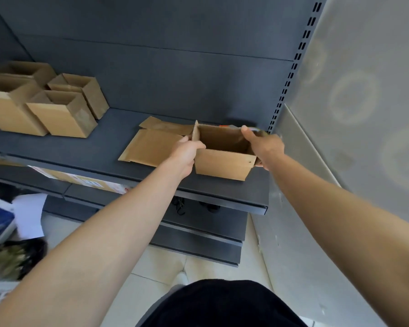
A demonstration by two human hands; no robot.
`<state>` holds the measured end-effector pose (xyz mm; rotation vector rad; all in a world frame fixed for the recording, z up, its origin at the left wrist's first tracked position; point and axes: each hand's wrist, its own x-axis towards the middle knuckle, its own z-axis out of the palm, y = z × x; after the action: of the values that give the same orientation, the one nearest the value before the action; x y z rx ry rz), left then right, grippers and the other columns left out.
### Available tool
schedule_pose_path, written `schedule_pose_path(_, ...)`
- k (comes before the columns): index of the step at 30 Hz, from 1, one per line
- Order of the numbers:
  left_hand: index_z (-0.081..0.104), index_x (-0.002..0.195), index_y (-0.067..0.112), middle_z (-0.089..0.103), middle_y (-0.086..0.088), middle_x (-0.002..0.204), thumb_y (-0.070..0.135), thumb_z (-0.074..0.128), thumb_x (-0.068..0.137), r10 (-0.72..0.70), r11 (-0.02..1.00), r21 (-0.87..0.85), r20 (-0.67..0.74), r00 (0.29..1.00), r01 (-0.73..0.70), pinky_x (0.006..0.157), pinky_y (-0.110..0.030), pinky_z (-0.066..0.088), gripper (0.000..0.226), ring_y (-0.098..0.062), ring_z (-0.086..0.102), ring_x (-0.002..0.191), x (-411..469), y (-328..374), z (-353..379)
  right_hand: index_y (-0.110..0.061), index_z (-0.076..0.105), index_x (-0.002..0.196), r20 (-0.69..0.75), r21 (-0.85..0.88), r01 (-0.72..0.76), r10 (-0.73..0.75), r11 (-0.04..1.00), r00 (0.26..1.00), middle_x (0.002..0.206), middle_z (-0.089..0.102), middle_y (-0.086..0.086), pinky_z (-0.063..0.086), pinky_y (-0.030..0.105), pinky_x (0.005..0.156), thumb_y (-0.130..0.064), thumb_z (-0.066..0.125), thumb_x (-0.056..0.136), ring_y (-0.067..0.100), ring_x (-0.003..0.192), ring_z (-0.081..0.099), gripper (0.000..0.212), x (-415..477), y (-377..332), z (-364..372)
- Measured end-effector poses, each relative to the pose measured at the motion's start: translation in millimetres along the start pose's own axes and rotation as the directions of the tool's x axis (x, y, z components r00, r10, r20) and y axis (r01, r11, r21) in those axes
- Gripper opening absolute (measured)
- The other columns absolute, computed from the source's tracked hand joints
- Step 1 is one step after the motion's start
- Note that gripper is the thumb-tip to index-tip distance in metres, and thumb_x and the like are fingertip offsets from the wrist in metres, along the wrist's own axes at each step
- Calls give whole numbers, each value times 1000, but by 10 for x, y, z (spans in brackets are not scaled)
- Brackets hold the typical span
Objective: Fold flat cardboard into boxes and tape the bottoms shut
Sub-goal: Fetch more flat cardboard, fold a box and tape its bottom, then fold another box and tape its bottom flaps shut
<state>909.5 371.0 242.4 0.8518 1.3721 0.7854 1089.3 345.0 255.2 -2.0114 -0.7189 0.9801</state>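
An open-topped cardboard box (223, 165) stands upright near the right end of the dark grey shelf (99, 152). My left hand (187, 153) grips its left wall, thumb over the rim. My right hand (263, 146) clasps its right wall, fingers along the outside. Flat cardboard (151, 147) lies on the shelf just left of the box, flaps spread out. A tape roll (257, 131) peeks out behind my right hand, mostly hidden.
Several folded open boxes (62, 114) stand at the shelf's left end. A perforated upright (291, 74) and a grey wall (364, 90) bound the right side. Lower shelves, papers and clutter (14, 232) lie on the floor at left.
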Motion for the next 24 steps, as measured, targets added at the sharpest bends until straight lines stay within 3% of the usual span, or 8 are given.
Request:
schedule_pose_path(3,18,152,13,41,-9,145,-1,50,92,53,999,7,-31,998,-53,85,-24,42,69,-17,48,108,-13,57,-108,-10,56,112,-22,-125,62,-65,990,998,104,57,7,55,42,83,-73,52,78,30,93,58,71,-3,-170,111)
schedule_pose_path(6,23,151,17,46,-2,136,4,48,91,108,994,14,-37,993,-107,97,-27,39,66,-16,48,113,21,204,-301,-6,55,119,-7,-199,106,-110,974,994,109,60,9,49,37,80,-75,43,81,30,96,59,79,-7,-400,276)
schedule_pose_path(13,28,145,25,45,1,123,19,53,91,220,975,34,-190,957,-217,91,-33,43,60,-18,48,108,415,781,-1073,-11,53,107,54,-183,215,-208,959,977,102,59,5,57,39,79,-74,40,84,28,89,63,68,-90,-1297,1070)
schedule_pose_path(16,33,135,25,47,-2,111,17,53,91,235,971,8,-237,943,-240,76,-30,48,49,-17,50,98,677,1049,-1551,-13,49,104,97,-137,222,-210,965,973,99,57,5,57,39,81,-72,37,86,23,79,60,63,-114,-1648,1586)
schedule_pose_path(18,36,132,24,48,-3,112,17,54,90,244,968,9,-265,933,-251,81,-33,48,46,-20,51,101,904,1210,-1881,-13,50,108,134,-66,198,-188,978,973,97,54,4,56,40,83,-72,33,88,21,76,56,64,-89,-1849,1948)
schedule_pose_path(20,40,128,24,50,-3,111,18,55,90,244,967,5,-290,925,-254,85,-35,48,41,-21,52,102,1132,1340,-2181,-13,50,119,183,6,137,-136,991,974,100,53,4,55,43,87,-72,32,88,23,85,56,70,-36,-2004,2295)
schedule_pose_path(22,43,124,24,53,-2,108,20,55,90,232,970,-4,-297,926,-244,77,-32,48,36,-20,54,97,1348,1425,-2437,-14,45,132,249,70,63,-79,996,965,114,53,6,53,46,91,-72,32,88,27,100,56,73,17,-2113,2605)
schedule_pose_path(24,45,128,21,55,-5,115,25,57,88,221,974,7,-287,932,-228,84,-37,50,41,-23,55,101,1544,1472,-2621,-17,38,140,323,120,-15,-25,993,946,128,52,8,51,49,93,-73,34,87,32,111,55,77,95,-2161,2861)
